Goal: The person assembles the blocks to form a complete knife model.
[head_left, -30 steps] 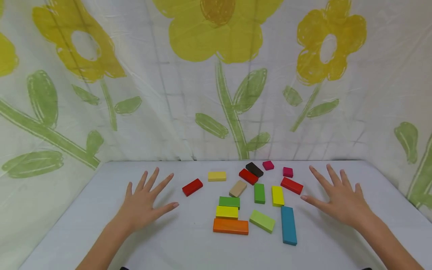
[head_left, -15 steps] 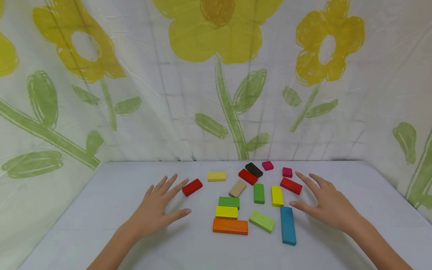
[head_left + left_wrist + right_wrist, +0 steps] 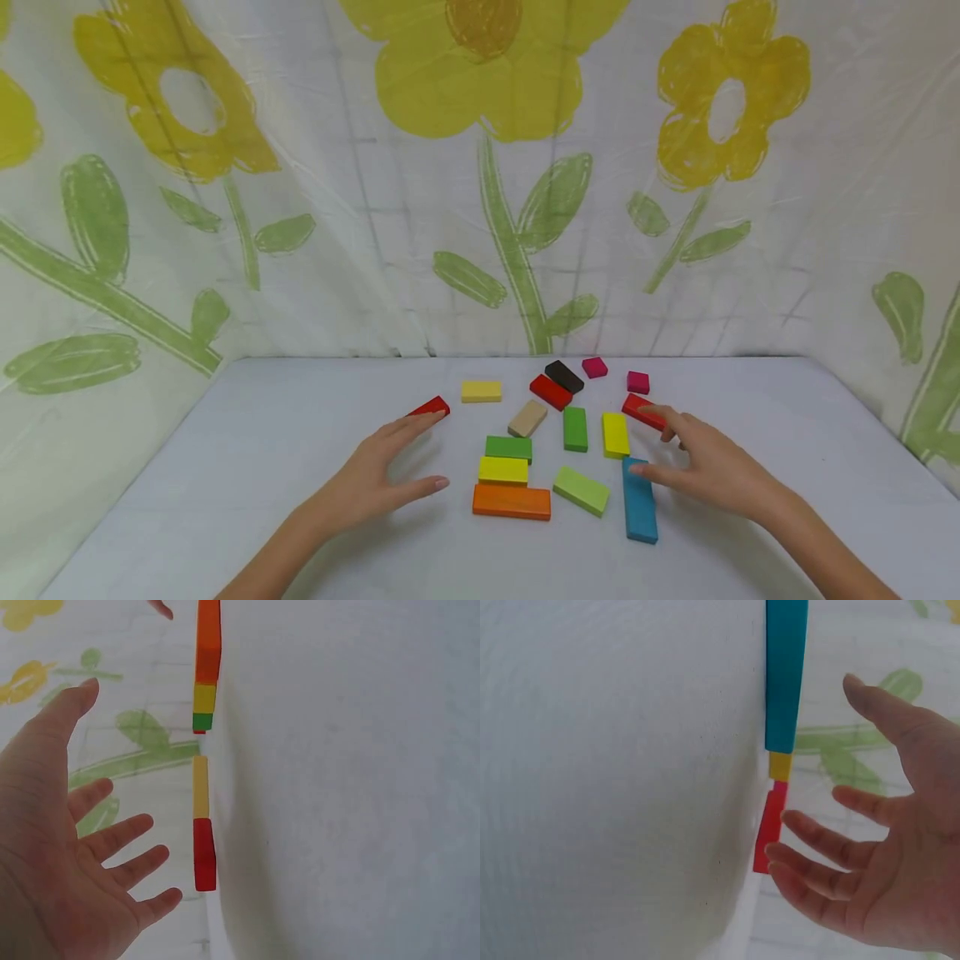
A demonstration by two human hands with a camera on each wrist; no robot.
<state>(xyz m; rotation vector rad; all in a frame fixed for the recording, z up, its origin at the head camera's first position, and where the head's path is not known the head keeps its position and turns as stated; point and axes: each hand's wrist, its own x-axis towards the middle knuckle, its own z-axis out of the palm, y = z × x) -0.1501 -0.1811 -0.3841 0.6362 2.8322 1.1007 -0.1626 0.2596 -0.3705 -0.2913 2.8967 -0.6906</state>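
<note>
Holding nothing in spread left hand (image 3: 370, 477) or half-curled right hand (image 3: 708, 467); could jostle near-right blue block (image 3: 640, 510) by dipping low.

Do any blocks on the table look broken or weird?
Nothing looks broken. The red rectangular block by the right hand lies slanted, while the long orange rectangular block lies straighter, but that just looks like loose scattering.

The white counter (image 3: 187, 500) bears an orange block (image 3: 512, 502); just beyond it, a yellow block (image 3: 504, 471) and then a green block (image 3: 508, 448); to its right, a lime block (image 3: 581, 491) and, farther over, a blue block (image 3: 641, 512).
</note>
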